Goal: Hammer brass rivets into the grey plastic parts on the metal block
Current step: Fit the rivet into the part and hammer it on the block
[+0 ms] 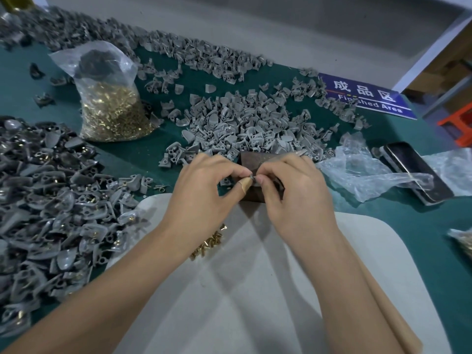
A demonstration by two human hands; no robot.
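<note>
- Pinching a small grey plastic part (252, 177) between the fingertips of both hands, I hold it just above the near edge of the metal block (258, 162); my left hand (204, 185) and right hand (293, 185) meet at it, fingers curled in. I cannot tell whether a rivet already sits in it.
- My left thumb (244, 186) carries a tan wrap near its tip.
- Under my forearms lies a pale grey mat (255, 290), and on it, just below my left wrist, a small heap of loose brass rivets (209, 242).
- To my left, a wide pile of grey parts with rivets (46, 200) glinting in them spreads over the green table (143, 152).
- To my right, crumpled clear plastic (370, 172) lies partly over a dark phone (413, 172).
- At the far right edge, another bag with brass pieces (463, 241) just shows.
- Right behind the block begins a heap of bare grey parts (250, 121), touching its far side.
- Further left stands a clear bag of brass rivets (112, 111), its top bunched.
- Beyond, a blue sign (367, 97) reading "Finished Area" lies on the table, partly covered by parts.
- Along the far edge runs a long band of more grey parts (178, 52).
</note>
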